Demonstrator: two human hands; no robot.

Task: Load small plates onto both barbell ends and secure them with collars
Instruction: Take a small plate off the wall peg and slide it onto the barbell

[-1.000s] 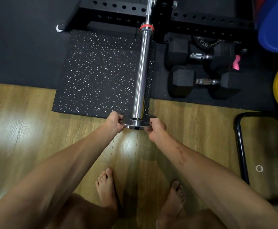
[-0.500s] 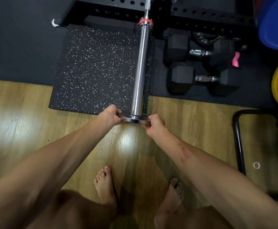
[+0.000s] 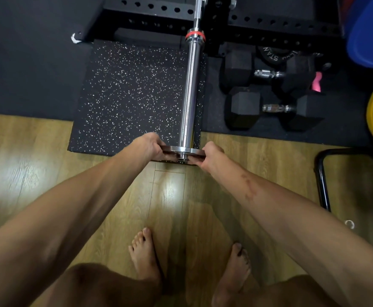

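Note:
The chrome barbell sleeve (image 3: 189,94) points toward me from the black rack, with a red ring at its far shoulder. A small dark metal plate (image 3: 176,150) sits on the sleeve's near end, and the sleeve tip pokes a little through its hole. My left hand (image 3: 148,145) grips the plate's left edge. My right hand (image 3: 209,156) grips its right edge. No collar is visible on the sleeve.
A speckled black mat (image 3: 132,94) lies under the sleeve, wooden floor in front. Two black hex dumbbells (image 3: 271,107) and a black plate lie to the right. A black metal frame (image 3: 322,187) stands at right. My bare feet (image 3: 143,255) are below.
Both hands have pushed the plate slightly farther onto the sleeve; the sleeve tip now shows through the plate's hole. The camera view shifted a little.

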